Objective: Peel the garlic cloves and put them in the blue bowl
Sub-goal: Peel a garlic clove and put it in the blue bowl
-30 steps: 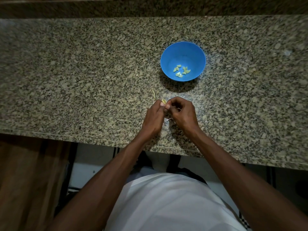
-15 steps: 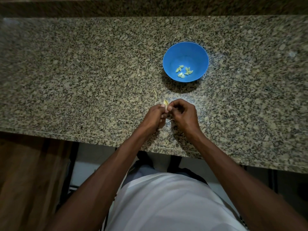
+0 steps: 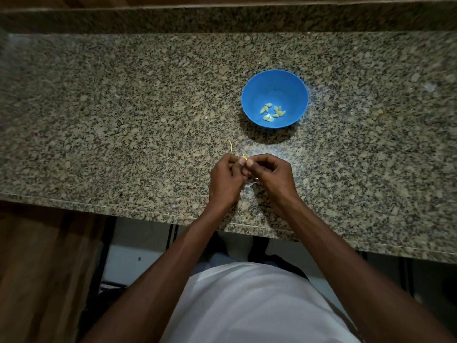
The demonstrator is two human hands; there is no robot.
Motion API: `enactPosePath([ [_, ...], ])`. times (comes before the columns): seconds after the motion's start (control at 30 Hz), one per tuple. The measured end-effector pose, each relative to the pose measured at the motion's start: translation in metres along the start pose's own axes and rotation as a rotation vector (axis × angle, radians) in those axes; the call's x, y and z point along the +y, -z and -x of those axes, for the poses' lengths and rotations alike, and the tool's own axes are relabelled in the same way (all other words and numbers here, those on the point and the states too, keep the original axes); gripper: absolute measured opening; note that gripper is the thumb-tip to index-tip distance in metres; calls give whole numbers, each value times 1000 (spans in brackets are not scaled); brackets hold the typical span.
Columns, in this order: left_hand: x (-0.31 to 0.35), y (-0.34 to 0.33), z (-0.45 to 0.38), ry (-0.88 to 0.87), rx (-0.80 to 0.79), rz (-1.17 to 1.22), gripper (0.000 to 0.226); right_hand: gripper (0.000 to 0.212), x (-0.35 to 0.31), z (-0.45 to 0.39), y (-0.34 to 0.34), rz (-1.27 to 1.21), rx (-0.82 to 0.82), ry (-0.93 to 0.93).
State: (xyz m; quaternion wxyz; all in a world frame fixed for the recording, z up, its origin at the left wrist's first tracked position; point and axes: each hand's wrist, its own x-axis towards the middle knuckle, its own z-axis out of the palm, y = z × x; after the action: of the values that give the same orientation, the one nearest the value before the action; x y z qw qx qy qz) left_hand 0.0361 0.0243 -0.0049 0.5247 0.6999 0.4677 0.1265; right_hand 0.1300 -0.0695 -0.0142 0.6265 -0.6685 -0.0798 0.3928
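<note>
Little has moved since a moment ago: both hands stay bunched together over the near part of the granite worktop [image 3: 123,120], and the view has only drifted slightly. Left hand [image 3: 226,180] and right hand [image 3: 270,175] have fingers curled, pinching one garlic clove [image 3: 244,157]; only a pale sliver shows between the fingertips, rest hidden. Thin scrap of skin [image 3: 252,184] peeks out below the hands. Pale strip of peel [image 3: 230,147] lies just beyond the left hand. Blue bowl [image 3: 249,95] sits farther back, holding several peeled cloves [image 3: 272,112]; exact count hard to make out.
</note>
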Motion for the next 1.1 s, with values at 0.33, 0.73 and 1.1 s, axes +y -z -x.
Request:
enactPosePath([
  [0.33, -2, 10, 0, -26, -102, 72, 12, 16, -1, -7, 10, -31, -113, -100],
  [0.73, -5, 23, 0, -146, -157, 49, 23, 15, -9, -5, 15, 0, -129, -194],
  [1.1, -7, 26, -4, -215, -51, -128, 18, 18, -3, 0, 14, 45, -133, -60],
])
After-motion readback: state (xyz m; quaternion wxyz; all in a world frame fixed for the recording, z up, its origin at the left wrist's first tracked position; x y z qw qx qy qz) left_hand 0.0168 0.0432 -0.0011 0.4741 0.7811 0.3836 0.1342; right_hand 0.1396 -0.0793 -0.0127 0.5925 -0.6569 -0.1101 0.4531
